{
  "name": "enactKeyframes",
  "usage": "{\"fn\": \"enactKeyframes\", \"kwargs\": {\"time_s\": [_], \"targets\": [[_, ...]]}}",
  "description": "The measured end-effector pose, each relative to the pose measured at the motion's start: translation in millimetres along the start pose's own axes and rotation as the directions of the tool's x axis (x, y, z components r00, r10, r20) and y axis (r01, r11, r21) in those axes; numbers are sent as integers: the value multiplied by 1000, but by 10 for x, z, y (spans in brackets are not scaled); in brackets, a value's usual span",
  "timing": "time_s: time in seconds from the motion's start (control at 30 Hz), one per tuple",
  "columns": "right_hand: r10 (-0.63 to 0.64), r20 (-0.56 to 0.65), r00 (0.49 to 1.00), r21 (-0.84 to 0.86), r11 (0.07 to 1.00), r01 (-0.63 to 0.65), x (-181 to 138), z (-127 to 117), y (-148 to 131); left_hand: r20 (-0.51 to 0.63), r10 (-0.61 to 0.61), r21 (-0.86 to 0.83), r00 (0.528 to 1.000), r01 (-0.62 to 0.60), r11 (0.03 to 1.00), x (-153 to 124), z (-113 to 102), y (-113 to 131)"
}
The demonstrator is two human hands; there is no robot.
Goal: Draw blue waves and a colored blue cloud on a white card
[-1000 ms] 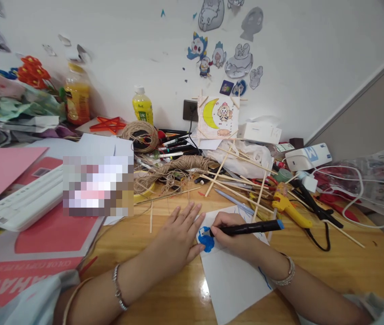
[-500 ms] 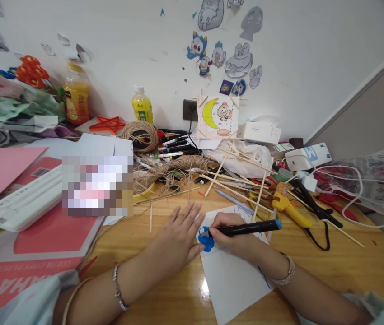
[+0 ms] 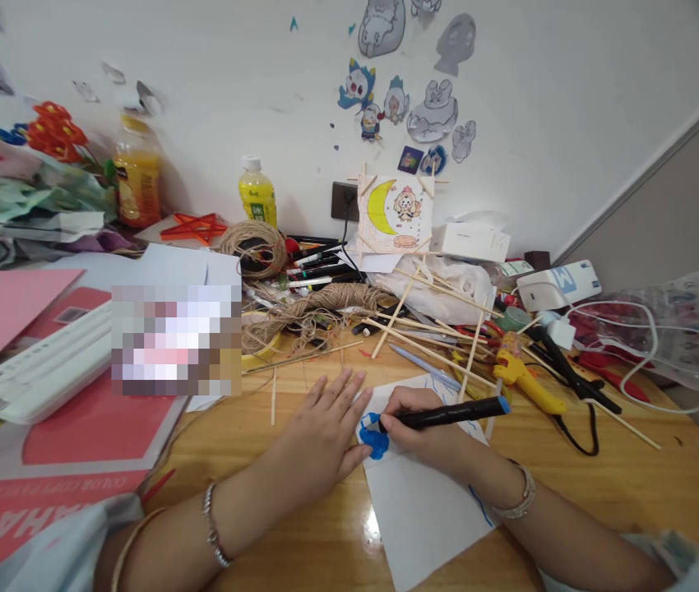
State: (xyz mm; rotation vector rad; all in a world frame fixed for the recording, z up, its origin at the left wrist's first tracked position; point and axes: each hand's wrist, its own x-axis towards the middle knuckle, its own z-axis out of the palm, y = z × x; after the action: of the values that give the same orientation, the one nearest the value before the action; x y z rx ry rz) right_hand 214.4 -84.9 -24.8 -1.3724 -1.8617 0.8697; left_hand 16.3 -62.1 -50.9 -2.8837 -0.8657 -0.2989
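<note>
A white sheet of paper (image 3: 417, 510) lies on the wooden desk (image 3: 633, 485) in front of me, with a blue coloured shape (image 3: 375, 440) near its top left corner. My left hand (image 3: 318, 436) lies flat, fingers stretched out, across the paper's left edge beside that shape. My right hand (image 3: 423, 427) is closed round a black marker with a blue end (image 3: 448, 413), its tip touching the blue shape. Both wrists wear silver bracelets.
Behind the paper lie several wooden sticks (image 3: 429, 329), twine (image 3: 300, 308), marker pens (image 3: 318, 267) and a yellow glue gun (image 3: 525, 380) with black cables. A white keyboard (image 3: 34, 366) on red folders sits left. Two drink bottles (image 3: 258, 193) stand by the wall.
The marker tip has shifted slightly over the blue shape; the hands otherwise stay where they were. The view has nudged a little.
</note>
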Motion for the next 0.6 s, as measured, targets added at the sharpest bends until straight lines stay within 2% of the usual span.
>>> {"fn": "enactKeyframes", "kwargs": {"time_s": [0.6], "targets": [[1,10,1000,-7,1000,-1,1,-6,-6,8,4,18,1000,-4,1000,5,-17,2]]}}
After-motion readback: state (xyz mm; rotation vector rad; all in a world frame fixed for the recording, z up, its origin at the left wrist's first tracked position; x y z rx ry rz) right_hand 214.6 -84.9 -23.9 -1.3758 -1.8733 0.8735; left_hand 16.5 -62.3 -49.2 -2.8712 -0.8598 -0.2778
